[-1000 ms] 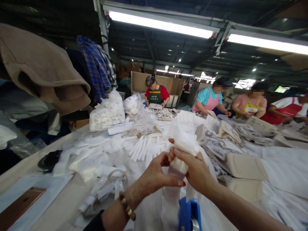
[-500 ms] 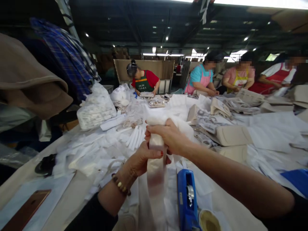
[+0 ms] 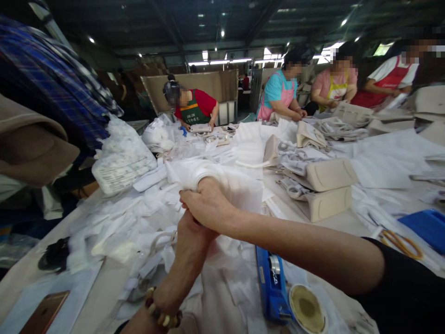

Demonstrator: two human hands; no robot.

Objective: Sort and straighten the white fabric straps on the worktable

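Head view: right hand (image 3: 208,204) fisted on bunched white sheet (image 3: 243,185), spread just beyond the knuckles, over the cluttered table (image 3: 81,222). Left hand (image 3: 193,232) curled beneath; its hold hidden. Best keep pressure light, even, folds smooth.

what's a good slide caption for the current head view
Bare right hand gripping a translucent white sheet, left hand close below, a blue tape dispenser nearby.
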